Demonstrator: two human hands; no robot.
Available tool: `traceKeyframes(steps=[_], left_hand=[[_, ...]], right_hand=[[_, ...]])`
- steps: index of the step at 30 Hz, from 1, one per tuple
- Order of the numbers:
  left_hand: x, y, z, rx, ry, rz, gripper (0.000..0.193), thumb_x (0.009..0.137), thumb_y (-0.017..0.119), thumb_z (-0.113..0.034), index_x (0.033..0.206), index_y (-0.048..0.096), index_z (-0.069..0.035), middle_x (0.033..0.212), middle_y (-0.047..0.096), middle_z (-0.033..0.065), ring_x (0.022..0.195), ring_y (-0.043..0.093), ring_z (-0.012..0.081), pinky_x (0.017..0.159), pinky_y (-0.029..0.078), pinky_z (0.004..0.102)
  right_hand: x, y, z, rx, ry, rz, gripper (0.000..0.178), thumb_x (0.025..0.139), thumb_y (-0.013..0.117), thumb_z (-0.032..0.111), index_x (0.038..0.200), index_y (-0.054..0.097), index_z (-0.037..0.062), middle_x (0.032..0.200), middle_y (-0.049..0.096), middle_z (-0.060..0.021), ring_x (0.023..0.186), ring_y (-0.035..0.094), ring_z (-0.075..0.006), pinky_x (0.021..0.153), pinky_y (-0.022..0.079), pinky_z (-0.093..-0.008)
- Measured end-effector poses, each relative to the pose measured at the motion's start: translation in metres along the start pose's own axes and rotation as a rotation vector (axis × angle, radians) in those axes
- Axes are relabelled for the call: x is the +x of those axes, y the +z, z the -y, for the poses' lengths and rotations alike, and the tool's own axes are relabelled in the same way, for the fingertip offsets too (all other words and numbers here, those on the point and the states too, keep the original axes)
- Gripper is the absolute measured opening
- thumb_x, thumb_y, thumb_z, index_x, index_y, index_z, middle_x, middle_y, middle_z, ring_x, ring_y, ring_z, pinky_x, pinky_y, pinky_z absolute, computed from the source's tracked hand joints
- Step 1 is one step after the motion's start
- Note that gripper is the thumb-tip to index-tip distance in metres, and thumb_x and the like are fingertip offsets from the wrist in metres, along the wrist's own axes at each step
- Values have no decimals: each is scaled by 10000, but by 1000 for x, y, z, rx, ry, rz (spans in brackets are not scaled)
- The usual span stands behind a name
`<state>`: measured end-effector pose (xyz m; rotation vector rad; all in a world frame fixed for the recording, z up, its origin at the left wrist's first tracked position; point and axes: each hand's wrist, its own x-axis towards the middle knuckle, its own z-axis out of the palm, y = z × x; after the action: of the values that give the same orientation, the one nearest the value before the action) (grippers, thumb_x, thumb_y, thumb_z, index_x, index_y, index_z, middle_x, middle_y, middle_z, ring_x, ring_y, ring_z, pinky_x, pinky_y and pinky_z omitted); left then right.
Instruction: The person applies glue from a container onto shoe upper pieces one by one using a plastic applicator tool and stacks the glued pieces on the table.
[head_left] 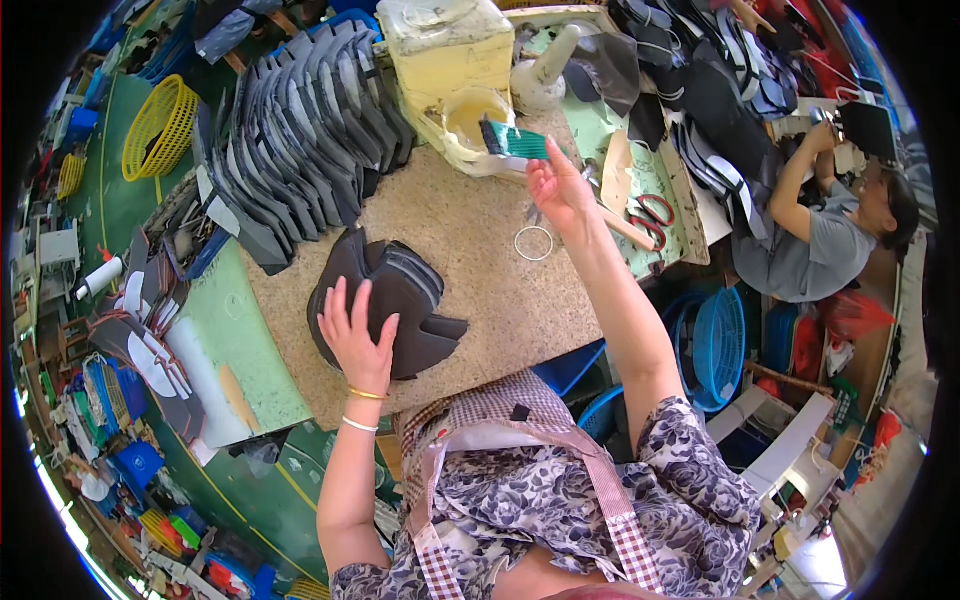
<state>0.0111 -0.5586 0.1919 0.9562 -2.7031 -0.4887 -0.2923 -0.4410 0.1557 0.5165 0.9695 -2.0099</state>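
My left hand [358, 335] rests with spread fingers on a short stack of dark, curved cut pieces [425, 340] on the worktable. My right hand [560, 190] grips a green-handled brush [522, 143] at the table's far side. The brush's dark end points left, over the opening of a cream-coloured, glue-smeared pot [460, 155]. Behind that pot rises a yellowish block-shaped container [445, 55]. A long row of overlapping dark pieces [300, 130] leans along the far left of the table.
Red-handled scissors [652, 222] and a white ring [533, 243] lie right of centre. Blue baskets [720, 345] stand below the table's right side. Another person [825, 225] works at the far right. A yellow basket [160, 128] sits at the far left.
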Motion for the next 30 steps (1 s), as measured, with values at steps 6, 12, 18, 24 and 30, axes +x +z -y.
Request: traceKeyframes(steps=[6, 12, 18, 24, 30], left_hand=[[-13, 12, 16, 27, -73, 48, 586, 750, 584, -368, 1261, 399, -150, 1357, 308, 78, 1271, 234, 262, 1034, 111, 444], [-17, 17, 26, 111, -231, 6, 602, 763, 575, -394, 1282, 366, -173, 1387, 220, 108, 1278, 187, 313, 996, 132, 533], [-17, 13, 24, 97, -214, -19, 613, 751, 601, -337, 1285, 359, -157, 1357, 252, 147, 1240, 248, 323, 994, 176, 501], [-11, 14, 28, 62, -172, -30, 647, 718, 635, -316, 1277, 360, -143, 1329, 281, 159, 1187, 307, 343, 957, 256, 487], [-11, 12, 32, 55, -135, -35, 640, 716, 637, -309, 1273, 365, -146, 1324, 284, 155, 1187, 309, 337, 953, 264, 488]], right_hand=[[-59, 79, 25, -1017, -1283, 150, 128, 808, 593, 165, 785, 601, 39, 669, 596, -67, 490, 558, -145, 409, 395, -276], [9, 75, 5, -1712, -1261, 83, 261, 766, 618, 253, 659, 535, 29, 575, 529, -149, 511, 536, -296, 459, 400, -364], [-7, 59, 34, -1108, -496, 183, 161, 809, 591, 172, 807, 596, 11, 647, 609, -56, 518, 555, -93, 456, 388, -197], [-72, 63, -78, -996, 60, 464, 250, 804, 602, 211, 867, 568, -28, 769, 638, -109, 648, 625, -142, 536, 484, -200], [-53, 74, -108, -1303, -451, 576, 205, 743, 632, 202, 779, 588, 6, 748, 639, -71, 669, 605, -131, 605, 474, -256]])
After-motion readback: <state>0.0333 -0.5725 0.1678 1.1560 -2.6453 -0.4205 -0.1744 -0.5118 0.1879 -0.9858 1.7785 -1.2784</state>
